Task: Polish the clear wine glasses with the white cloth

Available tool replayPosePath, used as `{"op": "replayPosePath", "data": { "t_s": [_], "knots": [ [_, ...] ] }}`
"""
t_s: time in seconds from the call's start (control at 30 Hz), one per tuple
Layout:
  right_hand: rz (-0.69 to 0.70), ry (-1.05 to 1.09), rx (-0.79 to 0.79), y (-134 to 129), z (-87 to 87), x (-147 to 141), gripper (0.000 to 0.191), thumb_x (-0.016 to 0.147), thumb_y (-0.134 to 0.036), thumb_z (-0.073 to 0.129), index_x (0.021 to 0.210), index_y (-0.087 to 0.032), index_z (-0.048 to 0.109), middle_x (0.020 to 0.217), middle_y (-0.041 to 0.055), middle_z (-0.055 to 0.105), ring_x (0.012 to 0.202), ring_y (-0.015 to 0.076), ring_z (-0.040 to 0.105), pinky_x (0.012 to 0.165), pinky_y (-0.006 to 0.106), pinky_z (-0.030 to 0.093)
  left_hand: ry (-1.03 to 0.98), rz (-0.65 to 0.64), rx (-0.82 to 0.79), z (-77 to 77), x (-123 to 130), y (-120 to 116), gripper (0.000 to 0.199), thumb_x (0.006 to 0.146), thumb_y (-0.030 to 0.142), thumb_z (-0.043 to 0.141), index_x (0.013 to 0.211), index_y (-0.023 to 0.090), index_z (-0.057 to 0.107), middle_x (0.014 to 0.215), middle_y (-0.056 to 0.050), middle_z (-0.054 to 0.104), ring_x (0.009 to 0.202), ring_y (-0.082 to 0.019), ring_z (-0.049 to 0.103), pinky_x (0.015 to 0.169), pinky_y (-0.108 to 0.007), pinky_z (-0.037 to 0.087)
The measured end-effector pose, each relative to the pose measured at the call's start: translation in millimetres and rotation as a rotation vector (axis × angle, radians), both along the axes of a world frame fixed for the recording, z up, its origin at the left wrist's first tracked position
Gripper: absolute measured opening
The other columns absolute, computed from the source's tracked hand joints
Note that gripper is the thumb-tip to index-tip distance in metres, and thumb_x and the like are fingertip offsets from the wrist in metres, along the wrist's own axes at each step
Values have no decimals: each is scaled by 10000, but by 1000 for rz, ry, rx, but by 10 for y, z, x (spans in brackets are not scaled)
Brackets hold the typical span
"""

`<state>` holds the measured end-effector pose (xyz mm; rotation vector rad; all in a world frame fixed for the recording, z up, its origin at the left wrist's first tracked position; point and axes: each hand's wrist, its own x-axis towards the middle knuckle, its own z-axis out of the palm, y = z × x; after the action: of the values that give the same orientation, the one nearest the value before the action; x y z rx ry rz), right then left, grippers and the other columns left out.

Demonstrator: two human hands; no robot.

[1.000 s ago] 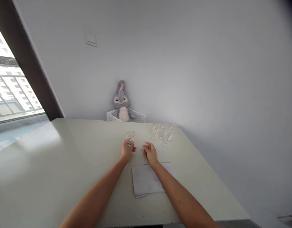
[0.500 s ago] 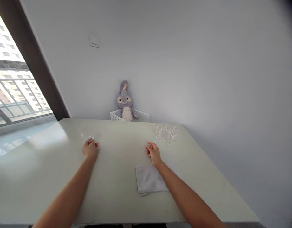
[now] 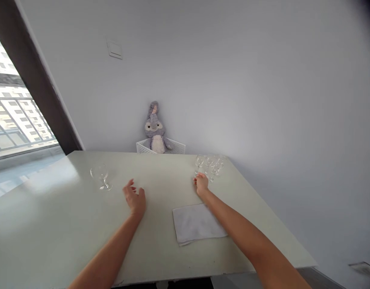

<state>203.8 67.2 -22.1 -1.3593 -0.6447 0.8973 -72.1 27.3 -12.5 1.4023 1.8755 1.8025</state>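
Observation:
On the left part of the pale table [image 3: 154, 249] stands a clear stemmed glass [image 3: 104, 176]. My left hand [image 3: 134, 198] is to the right of it, empty, with its fingers apart. Several similar glasses [image 3: 215, 163] are grouped at the table's far right. My right hand [image 3: 201, 184] is at the near left side of this group, its fingers curled around the foot or stem of the leftmost glass [image 3: 199, 161]. A folded light grey cloth [image 3: 197, 224] lies below my right wrist, partly under the forearm.
Behind the table's far edge, a grey plush toy [image 3: 154, 127] sits in a white perforated basket [image 3: 176, 148] against the wall. A window with a dark frame is at the left.
My left hand has let go of the glass on the left and moved right and nearer. My right hand has moved forward and right to the grouped glasses. The view has shifted slightly.

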Motion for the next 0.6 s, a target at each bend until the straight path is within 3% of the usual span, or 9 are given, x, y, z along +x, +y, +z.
{"op": "replayPosePath", "data": {
  "t_s": [0.07,0.13,0.3,0.47,0.53,0.6],
  "knots": [
    [-59,-6,-14,165,28,123,453,592,-199,490,1044,-214,525,830,19,567,505,73,493,422,185,366,29,-230,-142,-55,70,12,398,714,169,464,1111,197,453,962,-48,521,706,-123,496,685,-268,426],
    [-63,-17,-19,283,46,168,546,571,-172,485,1114,-228,491,912,29,563,521,69,495,441,187,388,20,-339,-232,-81,69,37,361,729,189,452,1088,216,462,946,-40,548,693,-125,515,667,-270,427],
    [16,-82,-14,403,55,-129,608,538,-132,478,1141,-211,485,982,29,559,495,47,462,443,171,386,-52,-321,-277,-64,1,70,325,745,239,438,1069,227,459,941,-38,564,709,-139,535,636,-276,431],
    [174,-122,-2,351,53,-672,613,544,-141,519,1153,-213,505,807,1,605,471,74,491,443,190,400,-53,-340,-267,-71,2,80,324,739,239,438,1062,221,466,928,-40,564,733,-148,541,647,-279,430],
    [198,-135,-2,288,39,-769,637,553,-146,526,1186,-204,486,791,14,612,459,92,503,436,212,408,-50,-332,-271,-89,-2,86,313,733,231,438,1043,220,477,945,-42,562,748,-149,542,659,-278,430],
    [164,-154,12,224,13,-738,667,576,-149,506,1237,-194,437,894,57,610,474,100,517,442,228,417,-35,-321,-281,-103,-7,89,283,727,224,438,1004,219,497,961,-42,562,751,-148,541,669,-282,428]
  ]
}}
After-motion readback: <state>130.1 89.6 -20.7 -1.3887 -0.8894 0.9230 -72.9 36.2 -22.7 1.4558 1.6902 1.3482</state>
